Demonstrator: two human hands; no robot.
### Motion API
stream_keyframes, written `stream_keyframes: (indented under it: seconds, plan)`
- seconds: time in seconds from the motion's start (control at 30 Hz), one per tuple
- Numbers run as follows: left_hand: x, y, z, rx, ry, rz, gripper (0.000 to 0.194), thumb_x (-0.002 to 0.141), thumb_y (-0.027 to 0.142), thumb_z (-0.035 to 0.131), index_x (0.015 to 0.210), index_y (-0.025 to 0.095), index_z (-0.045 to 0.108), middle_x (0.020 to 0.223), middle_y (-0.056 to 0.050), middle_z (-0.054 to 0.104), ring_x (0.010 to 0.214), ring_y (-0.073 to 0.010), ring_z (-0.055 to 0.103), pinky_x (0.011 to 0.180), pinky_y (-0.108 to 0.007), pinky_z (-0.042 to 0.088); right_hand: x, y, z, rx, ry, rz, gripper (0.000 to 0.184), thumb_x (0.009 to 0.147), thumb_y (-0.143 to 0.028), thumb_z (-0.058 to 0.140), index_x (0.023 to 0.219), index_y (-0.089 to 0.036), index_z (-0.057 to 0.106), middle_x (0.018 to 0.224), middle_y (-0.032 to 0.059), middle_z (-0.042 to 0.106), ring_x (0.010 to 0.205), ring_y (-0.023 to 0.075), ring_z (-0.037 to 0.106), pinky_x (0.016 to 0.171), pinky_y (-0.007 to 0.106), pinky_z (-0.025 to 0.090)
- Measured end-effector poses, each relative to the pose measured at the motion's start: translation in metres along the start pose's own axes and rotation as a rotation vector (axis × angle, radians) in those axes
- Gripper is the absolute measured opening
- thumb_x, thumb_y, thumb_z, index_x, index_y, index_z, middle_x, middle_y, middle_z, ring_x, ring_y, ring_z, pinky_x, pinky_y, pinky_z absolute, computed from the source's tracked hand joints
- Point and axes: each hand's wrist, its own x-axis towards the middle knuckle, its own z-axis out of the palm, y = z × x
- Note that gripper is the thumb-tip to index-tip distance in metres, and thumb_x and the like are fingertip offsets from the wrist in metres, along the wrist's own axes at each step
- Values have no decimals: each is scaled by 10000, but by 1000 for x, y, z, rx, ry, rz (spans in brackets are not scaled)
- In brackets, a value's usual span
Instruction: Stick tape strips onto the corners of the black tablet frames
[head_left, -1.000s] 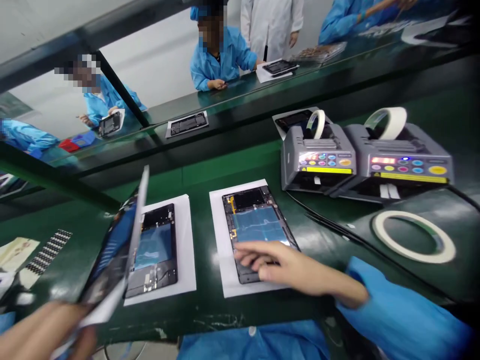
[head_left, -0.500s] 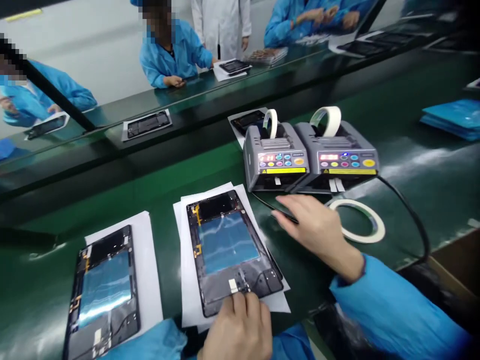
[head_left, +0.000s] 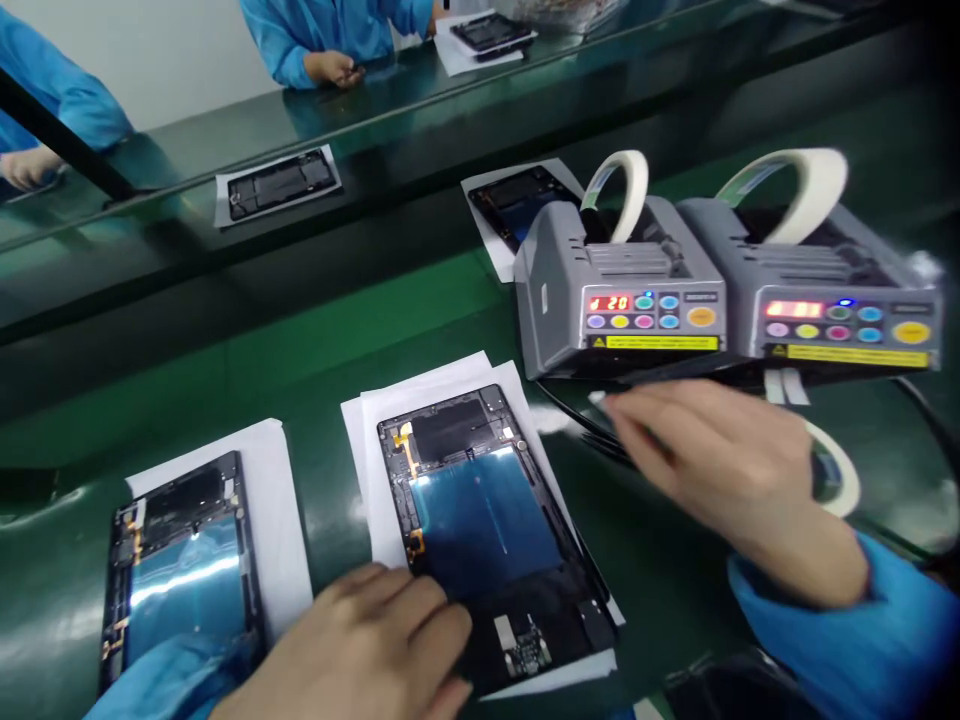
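Note:
An opened tablet (head_left: 480, 520) with a blue-filmed battery area and exposed boards lies on white paper sheets (head_left: 390, 385). My left hand (head_left: 367, 640) is over its lower left edge, fingers curled, their tips hidden. Between the thumb and fingertips of my right hand (head_left: 720, 470) is a small white piece of tape (head_left: 598, 398), just in front of the left grey tape dispenser (head_left: 630, 290). Beside that stands a second tape dispenser (head_left: 840, 290), with white strips (head_left: 787, 386) hanging from its front. Both carry tape rolls on top.
Another opened tablet (head_left: 180, 560) lies on paper at the left. A roll of tape (head_left: 840, 470) is partly behind my right wrist, and black cables (head_left: 592, 430) run below the dispensers. Farther back are more tablets (head_left: 281, 185) and co-workers in blue sleeves (head_left: 277, 40).
My right hand has moved to the dispenser's front and now pinches a piece of tape. My left hand has shifted left along the tablet. The view has tilted down and come closer.

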Motion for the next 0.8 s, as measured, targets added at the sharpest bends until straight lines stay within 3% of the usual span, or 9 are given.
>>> stream_keyframes:
  seconds: [0.07, 0.13, 0.27, 0.37, 0.47, 0.57, 0.8]
  plan:
    - [7, -15, -2, 37, 22, -43, 39, 857, 236, 576, 837, 210, 553, 797, 0, 638, 676, -180, 605, 615, -314, 500, 9, -17, 6, 205, -178, -10, 54, 887, -160, 564, 899, -164, 617, 851, 31, 682, 741, 140, 619, 646, 261, 467]
    - [16, -31, 2, 76, 42, -50, 69, 886, 228, 522, 844, 196, 567, 786, -21, 625, 684, -198, 606, 607, -338, 505, 17, -27, 21, 303, -268, -44, 109, 917, -178, 516, 912, -167, 624, 850, 24, 676, 755, 135, 627, 639, 253, 473]
    - [36, -55, 15, 104, 107, -61, 168, 931, 228, 448, 882, 172, 599, 746, -32, 591, 683, -194, 596, 605, -331, 506, 14, -23, 58, 289, -226, 17, 118, 913, -191, 525, 931, -166, 639, 880, 32, 691, 782, 138, 641, 670, 245, 495]
    - [56, -61, 25, 142, 150, -32, 169, 924, 219, 459, 826, 171, 587, 724, -26, 568, 644, -180, 562, 561, -309, 482, 5, -16, 71, 292, -212, 44, 101, 895, -182, 554, 937, -172, 644, 894, 30, 699, 792, 136, 651, 699, 246, 510]
    - [79, -60, 35, 230, 196, 55, 106, 883, 162, 486, 837, 162, 581, 706, -20, 544, 608, -178, 527, 510, -303, 445, 3, -15, 72, 324, -203, 36, 84, 873, -160, 582, 932, -165, 642, 873, 27, 697, 764, 129, 652, 677, 240, 512]
    - [96, -55, 44, 300, 198, 130, 187, 881, 130, 444, 994, 131, 593, 743, -30, 554, 620, -177, 526, 506, -303, 431, 6, -16, 71, 339, -194, 37, 75, 868, -146, 591, 929, -162, 631, 858, 24, 693, 750, 126, 648, 661, 233, 508]
    - [107, -53, 59, 347, 167, 111, 340, 936, 312, 465, 1173, 91, 568, 876, -64, 591, 729, -186, 541, 569, -324, 432, 4, -14, 72, 346, -201, 30, 81, 870, -149, 587, 929, -170, 638, 864, 19, 691, 757, 130, 648, 648, 243, 508]
